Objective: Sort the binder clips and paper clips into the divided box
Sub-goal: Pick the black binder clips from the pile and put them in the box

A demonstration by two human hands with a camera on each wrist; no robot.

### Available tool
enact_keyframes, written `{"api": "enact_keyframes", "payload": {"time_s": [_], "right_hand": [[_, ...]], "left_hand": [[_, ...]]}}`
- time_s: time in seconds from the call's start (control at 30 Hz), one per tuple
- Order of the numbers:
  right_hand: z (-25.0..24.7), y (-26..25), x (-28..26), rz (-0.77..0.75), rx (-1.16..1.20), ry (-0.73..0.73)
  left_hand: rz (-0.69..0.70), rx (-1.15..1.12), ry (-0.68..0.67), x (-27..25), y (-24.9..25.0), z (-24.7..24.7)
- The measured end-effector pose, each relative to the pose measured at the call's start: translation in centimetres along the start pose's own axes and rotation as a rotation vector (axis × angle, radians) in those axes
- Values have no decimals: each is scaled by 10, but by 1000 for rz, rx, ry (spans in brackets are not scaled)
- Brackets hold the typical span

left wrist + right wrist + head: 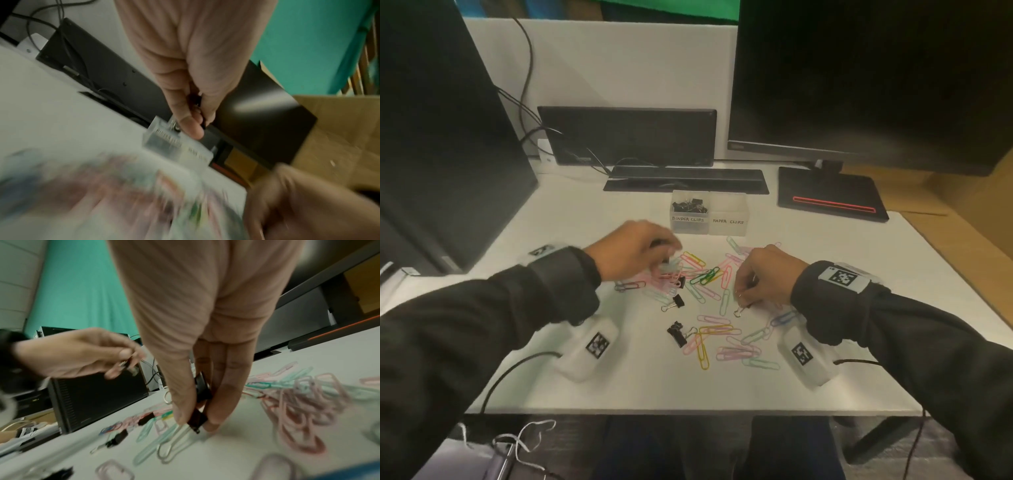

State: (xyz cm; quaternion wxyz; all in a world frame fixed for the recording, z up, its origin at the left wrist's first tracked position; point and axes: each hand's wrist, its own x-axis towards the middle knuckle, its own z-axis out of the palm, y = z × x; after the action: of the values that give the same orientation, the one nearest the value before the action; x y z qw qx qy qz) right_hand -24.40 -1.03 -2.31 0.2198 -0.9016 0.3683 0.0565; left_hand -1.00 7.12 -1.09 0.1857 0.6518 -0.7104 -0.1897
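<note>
A clear divided box [726, 229] stands mid-table; its left half, labelled binder clips, holds several black clips, and no clips show in its paper-clip half. Coloured paper clips [709, 274] lie scattered in front of it, with loose black binder clips [677, 333] among them. My left hand [664, 257] hovers, blurred, just left of the box and pinches a black binder clip [198, 112] between thumb and fingers. My right hand [195, 421] is down on the table, pinching a black binder clip [197, 418]. A second black clip [202, 386] sits higher between its fingers.
A keyboard [686, 180] and a small dark screen [626, 137] lie behind the box. A monitor [873, 78] on its stand base [828, 198] is at back right, and a black computer tower [441, 137] at left. The table's front edge [688, 409] is near me.
</note>
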Motion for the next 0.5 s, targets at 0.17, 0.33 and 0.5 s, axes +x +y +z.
{"api": "enact_keyframes", "payload": {"time_s": [0.17,0.33,0.5], "right_hand": [[-19,2,10,23,29,106],[-52,-6,35,42,75,320],[-72,-15,86,54,97,517]], "left_hand": [[-4,-81,281,82,14,-33],[-125,52,131,139,0,-17],[-173,188,80,142,-12,-1]]}}
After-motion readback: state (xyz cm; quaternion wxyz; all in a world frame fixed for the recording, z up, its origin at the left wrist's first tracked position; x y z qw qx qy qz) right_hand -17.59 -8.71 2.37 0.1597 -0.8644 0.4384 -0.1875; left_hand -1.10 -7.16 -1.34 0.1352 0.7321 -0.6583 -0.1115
